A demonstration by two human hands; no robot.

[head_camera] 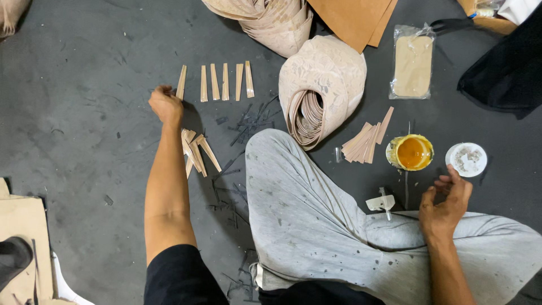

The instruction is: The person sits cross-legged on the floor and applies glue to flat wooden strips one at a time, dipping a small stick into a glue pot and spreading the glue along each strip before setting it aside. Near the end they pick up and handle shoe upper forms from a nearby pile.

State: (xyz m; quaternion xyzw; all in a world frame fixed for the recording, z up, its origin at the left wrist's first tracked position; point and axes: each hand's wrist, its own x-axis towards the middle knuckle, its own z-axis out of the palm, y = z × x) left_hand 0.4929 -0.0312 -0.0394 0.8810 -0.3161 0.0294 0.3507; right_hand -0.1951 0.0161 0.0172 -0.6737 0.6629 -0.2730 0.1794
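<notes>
Far right, a clear plastic packet (pixel 412 62) holds a flat tan pad. The left hand (pixel 165 104), fingers closed, pinches the leftmost tan strip (pixel 181 82) of a row of strips (pixel 226 82) on the dark floor (pixel 84 85). The right hand (pixel 446 203), loosely curled and empty, rests near a yellow glue tin (pixel 410 152) and white lid (pixel 466 159).

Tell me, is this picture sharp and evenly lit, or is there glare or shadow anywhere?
Head view: mostly sharp, soft even light; a faint shadow lies beside the left hand and forearm; a bright sheen sits on the open yellow glue can; the right hand looks slightly soft.
</notes>
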